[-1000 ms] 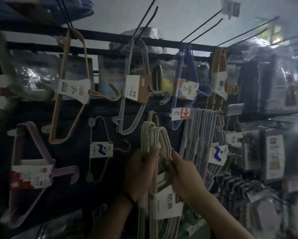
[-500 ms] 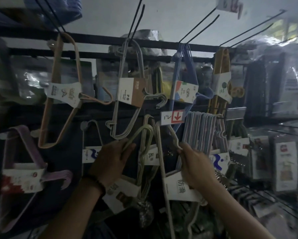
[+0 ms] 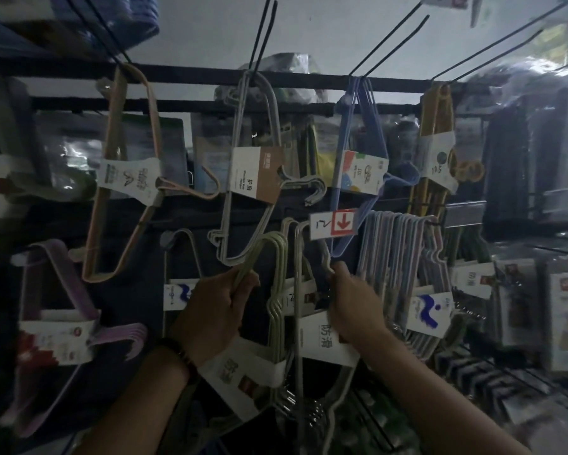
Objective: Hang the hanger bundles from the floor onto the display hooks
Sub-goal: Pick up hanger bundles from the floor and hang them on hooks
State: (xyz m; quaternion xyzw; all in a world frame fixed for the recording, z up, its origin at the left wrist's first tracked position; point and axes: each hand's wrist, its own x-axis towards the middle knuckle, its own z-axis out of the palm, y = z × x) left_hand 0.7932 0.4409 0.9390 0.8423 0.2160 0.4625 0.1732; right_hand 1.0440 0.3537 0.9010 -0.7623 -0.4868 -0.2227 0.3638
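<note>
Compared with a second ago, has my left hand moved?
Yes. The left hand, gripping the green hanger bundle, has shifted left, away from the red-arrow tag, and now overlaps the blue-logo label.

The scene is dim and grainy. The pale wall [image 3: 194, 34] at the top is the brightest area, and light seems to come from a washed-out patch [image 3: 555, 37] at the top right. Glare streaks the plastic bags [image 3: 522, 83] on the right. White labels [image 3: 328, 336] catch light, while the panel [image 3: 128, 323] behind them is nearly black. The left hand [image 3: 210, 310] and right hand [image 3: 355, 303] sit in shade with soft outlines. The green bundle [image 3: 281, 267] and white bundle [image 3: 297, 280] show pale against the dark. Both side edges are smeared by blur, and print there is unreadable. The hooks [image 3: 263, 31] fan outward toward the corners, a wide-angle distortion.
</note>
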